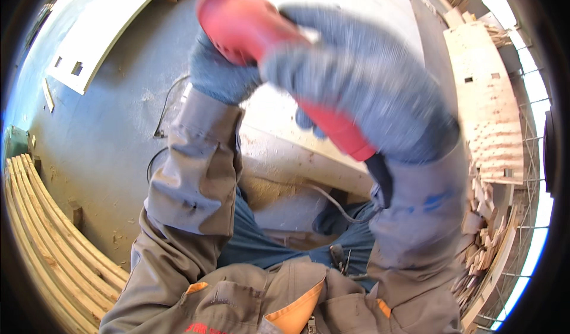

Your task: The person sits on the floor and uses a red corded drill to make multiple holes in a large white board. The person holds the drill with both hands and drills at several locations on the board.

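A red corded power tool is held up in front of me, slanting from upper left to lower right; its exact kind is hard to make out because of blur. My left hand, in a blue-grey work glove, is closed round its front end from below. Across the middle of its body wraps my right hand, in a matching glove and smeared by motion. The tool's black cord end comes out beside my right wrist. Beneath the tool lies a pale wooden panel, and both gloves hide part of it.
A grey cable loops near my legs. Long timber strips lie at lower left, and a panel with square cut-outs at upper left. On the right are a notched plywood board and piled wood offcuts. Sawdust marks the grey floor.
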Motion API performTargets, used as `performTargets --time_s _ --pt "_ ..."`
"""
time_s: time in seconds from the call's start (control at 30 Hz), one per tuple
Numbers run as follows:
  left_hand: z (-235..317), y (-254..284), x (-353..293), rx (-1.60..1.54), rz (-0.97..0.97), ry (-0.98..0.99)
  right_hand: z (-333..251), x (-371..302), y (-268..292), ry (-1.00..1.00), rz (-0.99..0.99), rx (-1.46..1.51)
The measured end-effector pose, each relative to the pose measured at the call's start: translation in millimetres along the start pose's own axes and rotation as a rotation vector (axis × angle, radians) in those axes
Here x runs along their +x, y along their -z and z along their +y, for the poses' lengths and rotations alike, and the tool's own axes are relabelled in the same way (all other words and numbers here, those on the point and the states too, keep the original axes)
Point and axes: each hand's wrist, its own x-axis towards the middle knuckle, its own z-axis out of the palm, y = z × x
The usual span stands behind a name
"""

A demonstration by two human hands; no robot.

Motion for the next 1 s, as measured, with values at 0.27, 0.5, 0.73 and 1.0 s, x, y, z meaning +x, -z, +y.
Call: performTargets --time_s 0.27,0.5,0.73,1.0 --pt "3.7 -35.1 -28.6 0.743 0.276 0.035 35.7 -65.2 -36.7 -0.195 0.284 -0.181" --pt "14.1 -56.8 -16.9 1.620 0.011 -0.316 61.7 -105.8 -67.4 -0.329 0.501 -0.192" --pt "5.3 -57.4 -13.8 1.581 -0.043 -0.329 80.1 -111.6 -95.1 -0.285 0.749 -0.382" --pt "-1.5 -56.0 -19.8 1.582 -0.018 -0.165 99.2 -111.5 -88.1 -0.457 0.784 0.591"
